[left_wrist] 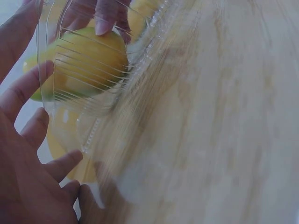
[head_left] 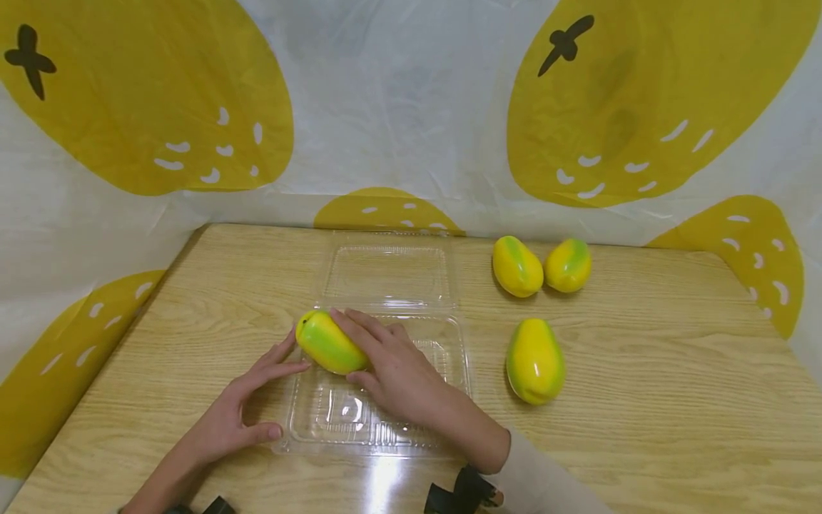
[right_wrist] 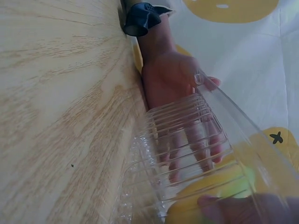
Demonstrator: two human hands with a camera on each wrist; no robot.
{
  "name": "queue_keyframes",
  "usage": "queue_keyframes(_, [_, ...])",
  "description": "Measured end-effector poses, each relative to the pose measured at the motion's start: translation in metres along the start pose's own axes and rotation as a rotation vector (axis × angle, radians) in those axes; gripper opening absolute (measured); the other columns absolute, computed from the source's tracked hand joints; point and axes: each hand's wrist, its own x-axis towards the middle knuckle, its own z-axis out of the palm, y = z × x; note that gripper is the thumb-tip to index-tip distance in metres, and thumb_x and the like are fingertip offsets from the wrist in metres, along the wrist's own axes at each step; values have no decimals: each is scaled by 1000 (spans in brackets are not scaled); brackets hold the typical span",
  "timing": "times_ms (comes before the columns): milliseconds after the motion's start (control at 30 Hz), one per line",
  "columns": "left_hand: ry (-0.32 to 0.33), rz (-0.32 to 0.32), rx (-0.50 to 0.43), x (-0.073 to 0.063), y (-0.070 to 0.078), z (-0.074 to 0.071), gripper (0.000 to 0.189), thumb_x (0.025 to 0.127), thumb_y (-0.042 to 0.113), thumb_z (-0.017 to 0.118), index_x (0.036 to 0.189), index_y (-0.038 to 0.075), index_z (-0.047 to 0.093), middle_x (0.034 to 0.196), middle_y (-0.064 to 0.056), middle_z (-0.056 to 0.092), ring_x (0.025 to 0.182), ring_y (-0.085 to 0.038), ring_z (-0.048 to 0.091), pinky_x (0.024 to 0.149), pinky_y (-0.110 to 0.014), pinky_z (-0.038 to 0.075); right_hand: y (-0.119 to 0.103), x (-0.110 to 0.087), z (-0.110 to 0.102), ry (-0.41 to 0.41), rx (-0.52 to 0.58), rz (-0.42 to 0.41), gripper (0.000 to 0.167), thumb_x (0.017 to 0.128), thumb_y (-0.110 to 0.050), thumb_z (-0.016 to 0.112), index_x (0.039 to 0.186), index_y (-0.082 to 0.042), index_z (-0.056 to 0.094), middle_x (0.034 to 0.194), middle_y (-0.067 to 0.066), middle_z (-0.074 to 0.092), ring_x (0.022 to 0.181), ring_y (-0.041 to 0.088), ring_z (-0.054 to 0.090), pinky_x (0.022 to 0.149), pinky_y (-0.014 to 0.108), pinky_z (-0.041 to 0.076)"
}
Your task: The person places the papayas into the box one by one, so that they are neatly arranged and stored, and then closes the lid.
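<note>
Right hand (head_left: 394, 368) curled over 1 yellow-green fruit (head_left: 330, 343), gripping it at the left side of 1 clear clamshell (head_left: 334, 428), base under that hand, lid beyond it. Left hand (head_left: 237, 410) spread, holding nothing, by the clamshell's left edge; fingertip-fruit contact unclear. 3 other fruits (head_left: 536, 360) right of right hand. Gripped fruit's right end hidden by fingers.

Glare streaks the table (head_left: 384, 485) (wrist views hazy).
</note>
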Motion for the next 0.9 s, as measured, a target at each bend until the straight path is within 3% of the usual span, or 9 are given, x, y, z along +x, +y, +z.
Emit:
queue_keyframes(167, [0, 19, -5, 1, 0, 0, 67, 80, 29, 75, 135, 0, 50, 153, -27, 17, 141, -44, 11, 113, -25, 11, 0, 0, 0, -6, 21, -15, 84, 91, -25, 67, 153, -35, 12, 156, -4, 24, 114, 30, 46, 89, 45, 48])
queue_keyframes(367, [0, -1, -5, -1, 0, -1, 67, 80, 30, 76, 135, 1, 51, 154, -25, 17, 142, -42, 11, 113, -25, 9, 1, -1, 0, -3, 35, -21, 83, 90, -25, 67, 154, -32, 14, 155, -3, 25, 124, 31, 42, 97, 47, 43])
queue_keyframes(900, [1, 8, -1, -1, -2, -1, 66, 82, 31, 74, 135, 0, 50, 154, -26, 17, 142, -41, 11, 114, -25, 9, 2, 0, 0, 6, 44, -27, 84, 90, -25, 67, 154, -30, 12, 155, -4, 25, 129, 28, 40, 103, 44, 38])
